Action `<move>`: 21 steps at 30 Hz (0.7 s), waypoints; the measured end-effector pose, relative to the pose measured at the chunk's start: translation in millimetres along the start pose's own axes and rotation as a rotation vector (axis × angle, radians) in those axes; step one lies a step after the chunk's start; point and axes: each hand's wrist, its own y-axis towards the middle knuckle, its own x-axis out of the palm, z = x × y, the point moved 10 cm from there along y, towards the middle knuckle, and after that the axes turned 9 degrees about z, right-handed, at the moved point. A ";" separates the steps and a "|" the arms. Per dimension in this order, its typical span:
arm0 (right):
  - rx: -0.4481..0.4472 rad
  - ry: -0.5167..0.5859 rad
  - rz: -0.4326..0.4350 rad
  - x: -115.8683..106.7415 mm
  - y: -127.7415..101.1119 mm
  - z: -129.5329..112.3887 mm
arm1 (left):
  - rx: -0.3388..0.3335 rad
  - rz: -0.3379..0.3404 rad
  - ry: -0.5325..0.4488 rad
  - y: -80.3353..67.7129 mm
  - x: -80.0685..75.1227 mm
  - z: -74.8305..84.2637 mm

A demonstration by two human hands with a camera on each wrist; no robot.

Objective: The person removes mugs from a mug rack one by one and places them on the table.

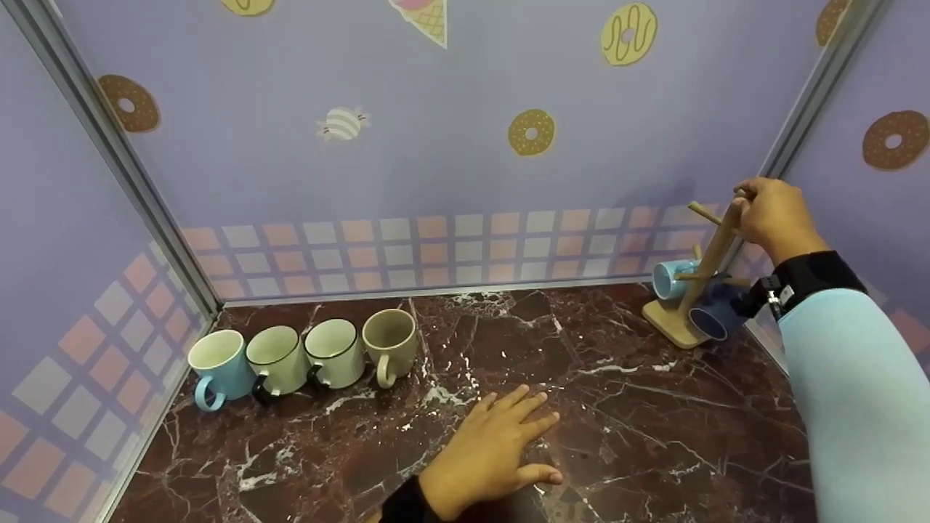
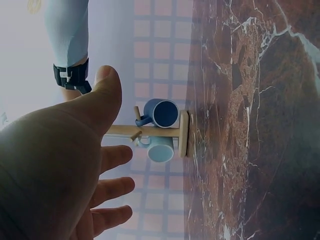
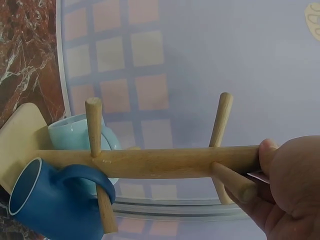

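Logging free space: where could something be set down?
Bare: tabletop between the tan mug and wooden stand, and between the left hand and right sleeve. Crowded: the tan mug's row of four, and the stand, holding a dark-blue mug and a light-blue mug.

In the right wrist view, the right fingers (image 3: 267,159) cover the top of the post (image 3: 160,163), the lower edge cuts off the dark mug (image 3: 52,202), and that mug and the post partly hide the pale mug (image 3: 75,135). In the left wrist view, the left hand (image 2: 62,162), cut off at left, hides the right fingers.
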 end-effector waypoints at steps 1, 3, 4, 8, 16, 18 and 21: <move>0.012 0.011 -0.002 0.3 0.1 1.2 | -0.001 -0.001 -0.003 -0.1 0.1 -0.1; 0.031 0.027 -0.006 1.1 0.2 2.6 | -0.004 -0.003 -0.007 -0.2 0.1 -0.4; 0.032 0.029 -0.005 1.4 0.0 2.2 | -0.005 -0.002 -0.006 -0.2 0.0 -0.4; 0.007 -0.005 0.031 1.0 -0.2 -1.9 | -0.004 -0.003 -0.003 -0.4 -0.4 0.2; -0.011 -0.040 0.091 -0.2 -4.6 -4.7 | 0.004 -0.006 0.022 -1.1 0.5 1.1; -0.007 -0.042 0.106 -1.4 -5.0 -4.3 | 0.007 -0.003 0.021 -0.9 0.4 1.3; 0.003 -0.039 0.138 -3.8 -4.1 -2.9 | 0.007 -0.001 0.010 -1.1 0.4 1.7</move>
